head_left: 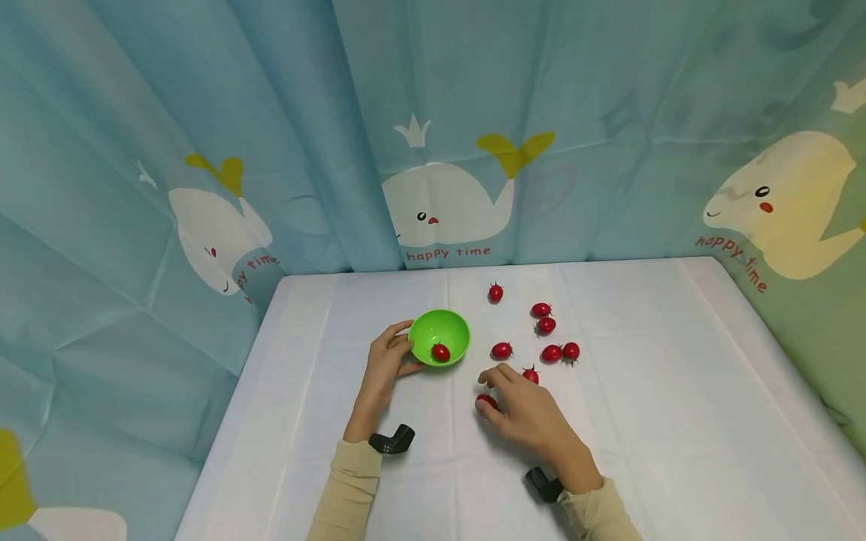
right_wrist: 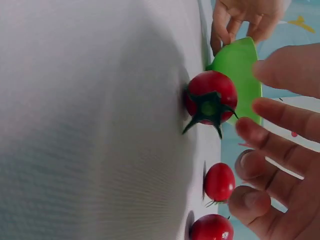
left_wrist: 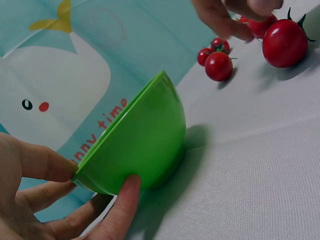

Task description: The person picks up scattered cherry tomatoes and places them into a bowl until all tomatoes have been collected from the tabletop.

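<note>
Head view, left hand [head_left: 387, 364]: at the left of the green bowl [head_left: 438, 325], its grip grasping the bowl, fingers at the rim and thumb lower on the near side.
Head view, bowl contents: 1 inner tomato [head_left: 440, 352], lying toward the near wall.
Head view, right hand [head_left: 526, 412]: grip released, thumb and fingers apart about 1 near tomato [head_left: 486, 403] on the white desk [head_left: 649, 398].
Head view, loose tomatoes [head_left: 502, 351]: 7 more on the desk, right of the bowl; 4 of them form 2 close pairs, and 1 is partly hidden behind the right hand.
Head view, curtain [head_left: 588, 83]: blue, with white whales and "happy time".
Left wrist view, bowl: held between thumb and fingers; red tomatoes and the other hand's fingertips show beyond it.
Right wrist view, fingers: parted beside a tomato with a green calyx; whether any fingertip touches it, I cannot tell.
Right wrist view, background: 2 further tomatoes, plus the left hand on the bowl.
</note>
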Available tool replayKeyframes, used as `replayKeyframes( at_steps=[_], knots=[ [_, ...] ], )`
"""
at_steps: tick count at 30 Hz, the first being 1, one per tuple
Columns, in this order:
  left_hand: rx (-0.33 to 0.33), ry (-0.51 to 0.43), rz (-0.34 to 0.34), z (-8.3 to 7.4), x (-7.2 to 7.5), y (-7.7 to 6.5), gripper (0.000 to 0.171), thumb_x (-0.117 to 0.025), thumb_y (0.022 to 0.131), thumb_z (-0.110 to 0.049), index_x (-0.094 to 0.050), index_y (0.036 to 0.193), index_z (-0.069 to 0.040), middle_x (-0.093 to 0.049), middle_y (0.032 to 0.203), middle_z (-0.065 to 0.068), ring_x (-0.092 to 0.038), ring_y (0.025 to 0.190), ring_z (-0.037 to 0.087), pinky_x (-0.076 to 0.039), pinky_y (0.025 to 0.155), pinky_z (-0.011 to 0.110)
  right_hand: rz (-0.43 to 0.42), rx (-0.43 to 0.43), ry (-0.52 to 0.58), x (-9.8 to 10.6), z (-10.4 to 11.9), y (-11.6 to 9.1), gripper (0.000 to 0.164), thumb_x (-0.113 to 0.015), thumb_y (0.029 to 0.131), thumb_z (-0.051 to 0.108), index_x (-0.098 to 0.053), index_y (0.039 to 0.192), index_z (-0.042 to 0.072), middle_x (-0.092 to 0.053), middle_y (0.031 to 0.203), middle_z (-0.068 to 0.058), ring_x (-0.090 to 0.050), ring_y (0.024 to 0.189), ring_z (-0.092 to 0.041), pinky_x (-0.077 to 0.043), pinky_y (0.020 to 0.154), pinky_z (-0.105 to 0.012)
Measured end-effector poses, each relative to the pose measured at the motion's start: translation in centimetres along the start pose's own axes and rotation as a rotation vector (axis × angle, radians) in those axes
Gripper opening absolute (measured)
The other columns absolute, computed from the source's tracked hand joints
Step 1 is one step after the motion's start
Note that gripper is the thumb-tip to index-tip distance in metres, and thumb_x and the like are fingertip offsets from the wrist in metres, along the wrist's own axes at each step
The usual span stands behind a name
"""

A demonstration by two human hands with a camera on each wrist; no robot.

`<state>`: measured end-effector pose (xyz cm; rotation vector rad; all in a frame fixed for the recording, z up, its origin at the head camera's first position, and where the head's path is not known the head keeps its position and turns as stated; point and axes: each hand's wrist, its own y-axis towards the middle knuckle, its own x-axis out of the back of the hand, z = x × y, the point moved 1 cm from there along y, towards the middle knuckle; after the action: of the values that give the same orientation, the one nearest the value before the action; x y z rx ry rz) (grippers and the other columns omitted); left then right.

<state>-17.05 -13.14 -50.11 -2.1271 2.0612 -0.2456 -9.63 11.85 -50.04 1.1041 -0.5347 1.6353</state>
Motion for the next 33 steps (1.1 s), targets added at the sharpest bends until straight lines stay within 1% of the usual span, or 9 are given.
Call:
replayKeyframes(
  at_steps=[5, 8, 11, 19, 24, 28, 31, 33],
  knots=[
    [-0.001, -0.008, -0.004, 0.0, 0.1, -0.2, 0.046, -0.054, 0.101, -0.004, -0.059, 0.146, -0.009, -0.066, 0.136, 0.024, -0.067, 0.121, 0.032, -0.068, 0.08, 0.038, -0.001, 0.052, -0.071, -0.6, 0.0, -0.2, 0.03, -0.083, 0.087, 0.025, -0.067, 0.111, 0.018, -0.063, 0.101, 0.008, -0.052, 0.072, -0.002, -0.048, 0.057, -0.02],
    [0.0, -0.01, -0.002, 0.1, 0.1, -0.2, 0.047, -0.054, 0.101, -0.003, -0.058, 0.147, -0.009, -0.065, 0.137, 0.025, -0.067, 0.121, 0.033, -0.068, 0.081, 0.039, -0.008, 0.075, -0.105, -0.9, 0.1, -0.3, 0.031, -0.085, 0.085, 0.024, -0.066, 0.109, 0.018, -0.062, 0.098, 0.008, -0.053, 0.071, -0.002, -0.047, 0.054, -0.02],
    [0.002, -0.014, 0.005, 0.1, 0.0, -0.2, 0.047, -0.054, 0.101, -0.003, -0.058, 0.147, -0.009, -0.065, 0.138, 0.025, -0.067, 0.122, 0.033, -0.068, 0.082, 0.039, -0.011, 0.075, -0.127, -1.0, 0.2, -0.4, 0.031, -0.085, 0.084, 0.025, -0.066, 0.108, 0.018, -0.061, 0.096, 0.008, -0.053, 0.071, -0.003, -0.047, 0.053, -0.02],
    [-0.004, -0.01, 0.004, 0.0, 0.0, -0.2, 0.046, -0.053, 0.1, -0.003, -0.058, 0.146, -0.008, -0.066, 0.136, 0.025, -0.067, 0.121, 0.032, -0.068, 0.079, 0.037, -0.016, 0.076, -0.137, -1.2, 0.2, -0.3, 0.031, -0.086, 0.083, 0.027, -0.066, 0.106, 0.02, -0.058, 0.093, 0.009, -0.051, 0.071, -0.002, -0.046, 0.054, -0.019],
    [-0.003, -0.003, -0.003, 0.1, 0.2, -0.2, 0.046, -0.054, 0.101, -0.003, -0.058, 0.146, -0.008, -0.066, 0.136, 0.025, -0.067, 0.12, 0.031, -0.068, 0.079, 0.037, -0.036, 0.083, -0.138, -0.9, 0.2, 0.0, 0.028, -0.084, 0.085, 0.027, -0.066, 0.105, 0.022, -0.058, 0.093, 0.011, -0.051, 0.072, -0.001, -0.044, 0.054, -0.018],
    [0.003, -0.002, -0.01, 0.2, 0.2, -0.4, 0.046, -0.054, 0.101, -0.003, -0.059, 0.146, -0.008, -0.066, 0.136, 0.025, -0.067, 0.121, 0.033, -0.068, 0.08, 0.038, -0.063, 0.092, -0.135, -0.5, 0.2, 0.4, 0.028, -0.083, 0.085, 0.026, -0.067, 0.108, 0.021, -0.06, 0.095, 0.01, -0.052, 0.074, -0.002, -0.045, 0.056, -0.017],
    [0.003, -0.004, -0.005, 0.1, 0.2, -0.3, 0.046, -0.055, 0.1, -0.004, -0.059, 0.146, -0.01, -0.066, 0.137, 0.023, -0.067, 0.122, 0.033, -0.068, 0.08, 0.037, -0.117, 0.113, -0.123, -0.1, 0.4, 0.9, 0.029, -0.084, 0.085, 0.026, -0.068, 0.108, 0.02, -0.062, 0.096, 0.008, -0.054, 0.076, -0.004, -0.047, 0.056, -0.017],
    [-0.002, -0.004, -0.002, 0.1, 0.1, -0.3, 0.046, -0.054, 0.101, -0.004, -0.059, 0.146, -0.01, -0.065, 0.138, 0.023, -0.067, 0.122, 0.034, -0.068, 0.08, 0.036, -0.16, 0.134, -0.113, 0.1, 0.5, 1.2, 0.029, -0.084, 0.085, 0.026, -0.068, 0.109, 0.02, -0.064, 0.097, 0.008, -0.056, 0.078, -0.005, -0.047, 0.055, -0.017]
  ],
)
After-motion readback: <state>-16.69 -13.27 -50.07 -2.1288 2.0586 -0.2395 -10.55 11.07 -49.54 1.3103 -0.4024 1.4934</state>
